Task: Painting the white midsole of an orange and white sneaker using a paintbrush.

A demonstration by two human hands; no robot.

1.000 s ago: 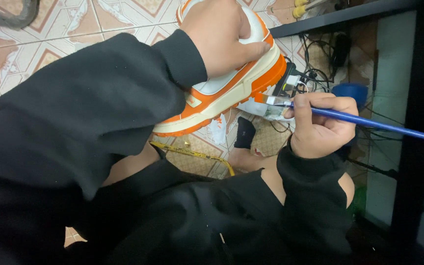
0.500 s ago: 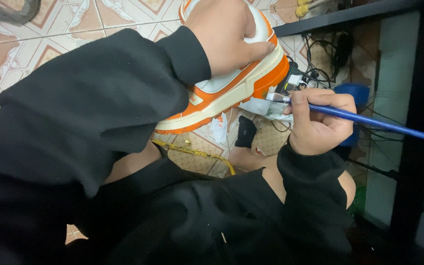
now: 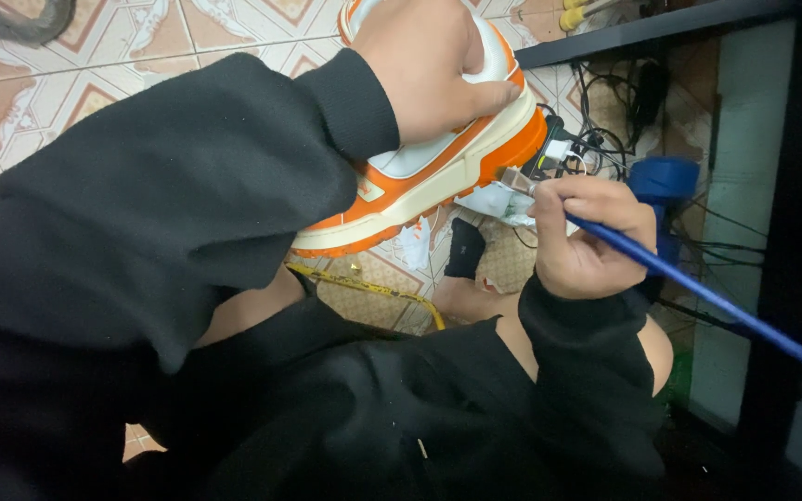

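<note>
Tiles point(image 3: 95, 83) cover the floor beneath me, cream and terracotta in a diamond pattern, with a dark hose point(image 3: 20, 23) curving across the top left corner. I see my left hand point(image 3: 424, 60) clamped over the top of an orange and white sneaker point(image 3: 438, 172), fingers wrapped around its upper, holding it tilted above the floor with the cream sole facing my right side. My right hand point(image 3: 587, 237) has its fingers closed tightly around a blue-handled brush point(image 3: 689, 283); the metal ferrule and bristle end touch the orange edge of the sole near the toe, while the long handle runs off to the lower right. Below the sneaker lie scraps of crumpled white paper point(image 3: 503, 199) and a yellow strap point(image 3: 373, 289) on the tiles. To the right, a tangle of black cables point(image 3: 605, 130) sits beside a blue container point(image 3: 666, 176), under a dark shelf point(image 3: 652, 32). A pale green wall panel point(image 3: 744, 186) stands against a black frame at the far right. My black sleeves fill the foreground.
</note>
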